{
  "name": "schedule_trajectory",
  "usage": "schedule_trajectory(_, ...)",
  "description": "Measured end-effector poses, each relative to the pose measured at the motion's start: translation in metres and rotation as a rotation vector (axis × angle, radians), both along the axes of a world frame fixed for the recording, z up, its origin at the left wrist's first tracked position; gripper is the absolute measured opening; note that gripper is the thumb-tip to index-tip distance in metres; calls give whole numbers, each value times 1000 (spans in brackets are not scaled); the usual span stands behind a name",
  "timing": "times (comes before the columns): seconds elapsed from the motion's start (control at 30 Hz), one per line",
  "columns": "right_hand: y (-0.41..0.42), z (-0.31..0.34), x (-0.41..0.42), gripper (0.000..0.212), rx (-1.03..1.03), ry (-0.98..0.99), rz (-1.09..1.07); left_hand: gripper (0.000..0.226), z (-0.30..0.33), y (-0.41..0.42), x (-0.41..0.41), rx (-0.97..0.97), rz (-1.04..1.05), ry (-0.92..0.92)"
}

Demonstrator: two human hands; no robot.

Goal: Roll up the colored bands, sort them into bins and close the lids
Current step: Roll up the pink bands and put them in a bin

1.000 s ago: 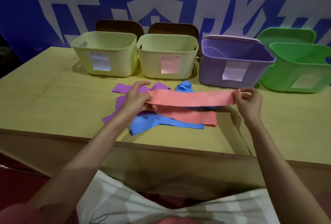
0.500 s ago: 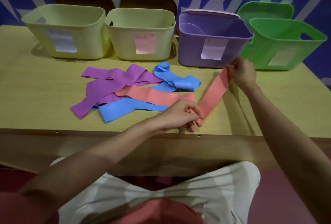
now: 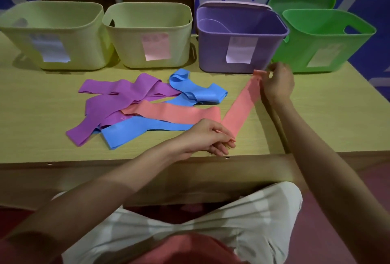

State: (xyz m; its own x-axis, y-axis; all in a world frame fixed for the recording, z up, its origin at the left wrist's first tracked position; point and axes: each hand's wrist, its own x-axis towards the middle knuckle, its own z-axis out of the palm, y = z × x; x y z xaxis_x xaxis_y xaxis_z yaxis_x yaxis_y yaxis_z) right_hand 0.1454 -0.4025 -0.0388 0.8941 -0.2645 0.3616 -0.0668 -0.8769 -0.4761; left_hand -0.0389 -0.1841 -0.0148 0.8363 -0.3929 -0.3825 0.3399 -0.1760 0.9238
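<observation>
Pinching opposite ends of a flat salmon-pink elastic band (image 3: 242,105), the left hand (image 3: 207,137) and right hand (image 3: 277,82) hold it above the wooden table (image 3: 31,105).

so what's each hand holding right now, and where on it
Both hold the same pink band: right hand pinches its far end by the purple bin, left hand its near end.

Smooth matt rubbery bands (image 3: 173,113) — plastic bins (image 3: 242,37), paper labels (image 3: 241,50) — wood-grain table (image 3: 31,116)

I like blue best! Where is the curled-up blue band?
In the head view, the curled blue band lies mid-table, in front of the gap between the pink-labelled bin and purple bin, right of the purple bands.
</observation>
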Motion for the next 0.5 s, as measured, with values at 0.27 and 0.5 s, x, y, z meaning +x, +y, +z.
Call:
schedule_trajectory(0.27, 13, -3, -132, 17, 410, 33, 478, 15, 2, 3, 1, -6, -29, 33)
schedule_trajectory(0.5, 23, -10, -167, 25, 357, 146, 646, 16, 6, 6, -2, 44, -50, -53)
